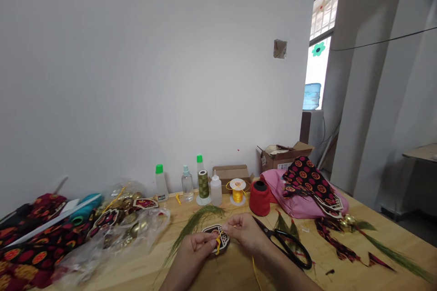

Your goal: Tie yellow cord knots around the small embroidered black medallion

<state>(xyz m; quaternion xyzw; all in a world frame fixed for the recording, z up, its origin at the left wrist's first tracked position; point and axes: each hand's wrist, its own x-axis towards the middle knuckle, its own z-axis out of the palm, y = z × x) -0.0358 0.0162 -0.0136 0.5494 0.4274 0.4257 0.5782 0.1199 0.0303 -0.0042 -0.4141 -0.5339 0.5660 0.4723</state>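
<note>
My left hand (196,252) is closed on a dark, pale-edged ornamental plaque (212,228), its thumb lying over the lower left edge. A yellow cord (219,246) is knotted at the middle of the plaque. Fingertips of my right hand (248,233) are pinched together at the plaque's right side, on what looks like the cord; its exact hold is partly hidden. More yellow cord trails down below my right wrist. Behind the plaque lies a bundle of green threads (198,219). Black-handled scissors (290,248) rest beside my right forearm, partly covered by it.
Along the wall stand bottles (215,189), an olive thread spool (203,186), a yellow cord spool (238,192) and a red thread cone (260,198). Plastic bags with gold bells (136,227) and patterned fabric (37,250) lie left. Pink cloth (285,198) and a cardboard box (276,160) are right.
</note>
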